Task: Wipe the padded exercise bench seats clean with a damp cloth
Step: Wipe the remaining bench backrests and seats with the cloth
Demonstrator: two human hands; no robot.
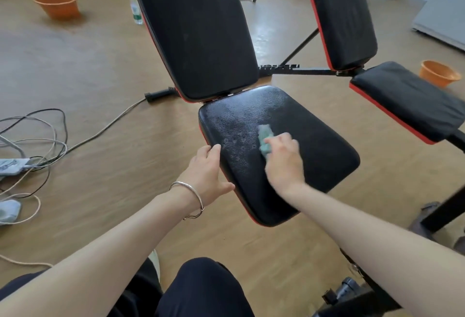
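Knees in dark trousers (201,289) fill the bottom edge; I read the operator as crouched at the foot of the near bench.

Hands: left hand (208,170) grips the left rim of the near seat pad (327,150), fingers over the top, thumb along the side. Right hand (284,160), motion-blurred, holds a wadded teal cloth (265,138) pressed to the pad near its centre.

Progress (judgement): mottled wet sheen covers the pad's left and rear; the right side looks matte, so roughly half wiped. Second bench seat (407,100) shows no wet trace I can make out, so I take it as not yet done.

Surface: black textured vinyl, red piping.

Room: wood-look floor (100,65), two orange basins (56,4), tangled cables (37,140) at left.
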